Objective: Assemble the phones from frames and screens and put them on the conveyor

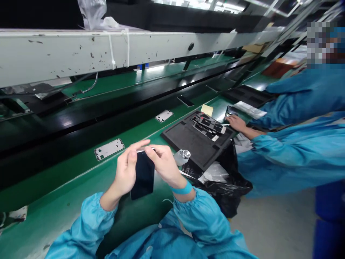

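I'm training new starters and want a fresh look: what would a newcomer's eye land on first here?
First, the dark phone-sized panel between the left hand and right hand, low in the centre. Next, the black foam tray to the right, holding thin phone parts, with a metal-topped bottle by its near left side.

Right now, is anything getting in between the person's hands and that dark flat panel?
Nothing visible is: the left hand and right hand both hold the panel near its far end. The bottle stands beside the right hand, not in between.
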`<state>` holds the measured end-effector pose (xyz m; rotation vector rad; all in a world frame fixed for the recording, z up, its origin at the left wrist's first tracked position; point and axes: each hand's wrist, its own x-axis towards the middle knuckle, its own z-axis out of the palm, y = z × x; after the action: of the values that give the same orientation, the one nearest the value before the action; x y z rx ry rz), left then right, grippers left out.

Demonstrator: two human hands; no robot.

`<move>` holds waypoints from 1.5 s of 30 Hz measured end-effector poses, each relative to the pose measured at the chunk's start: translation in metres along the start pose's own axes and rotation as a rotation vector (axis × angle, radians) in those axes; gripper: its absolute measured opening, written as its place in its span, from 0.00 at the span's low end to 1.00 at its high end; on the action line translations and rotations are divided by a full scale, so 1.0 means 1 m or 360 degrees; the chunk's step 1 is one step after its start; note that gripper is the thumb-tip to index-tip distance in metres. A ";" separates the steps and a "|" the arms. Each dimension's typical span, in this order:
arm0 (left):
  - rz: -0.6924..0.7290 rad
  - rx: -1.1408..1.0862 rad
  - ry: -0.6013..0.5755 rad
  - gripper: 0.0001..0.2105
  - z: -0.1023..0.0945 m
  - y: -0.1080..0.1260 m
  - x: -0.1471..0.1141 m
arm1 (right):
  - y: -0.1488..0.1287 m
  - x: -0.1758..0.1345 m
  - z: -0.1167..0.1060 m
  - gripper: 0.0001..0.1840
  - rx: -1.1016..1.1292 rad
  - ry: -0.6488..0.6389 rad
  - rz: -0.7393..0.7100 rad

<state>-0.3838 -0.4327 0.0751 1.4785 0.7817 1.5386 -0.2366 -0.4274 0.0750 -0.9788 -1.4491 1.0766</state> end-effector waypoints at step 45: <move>-0.0328 -0.0265 0.0115 0.24 0.098 -0.194 0.243 | 0.103 0.012 -0.367 0.36 -0.1241 0.0767 0.0434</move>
<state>-0.2458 -0.1410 0.0278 1.1889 0.8014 1.4694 0.1282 -0.3452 0.0016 -1.8816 -1.3505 0.3689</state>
